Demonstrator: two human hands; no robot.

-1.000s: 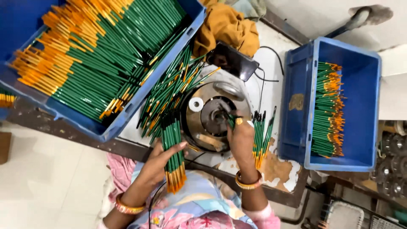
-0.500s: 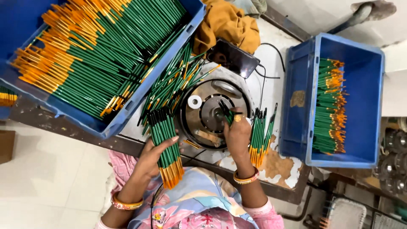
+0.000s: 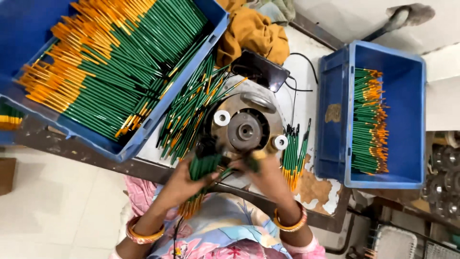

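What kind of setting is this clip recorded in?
Most likely a small pencil-making workshop. A large blue crate brims with green pencils, a second blue crate holds more, and a round metal machine sits on the worn workbench. The left hand grips a bundle of pencils beside it.

You get bright, even light from above, with only soft shadows under the blue crates. Your left hand and right hand are smeared by motion blur, while the round machine stays sharp. Pale glare washes the wall at top right, and the edges bow slightly.
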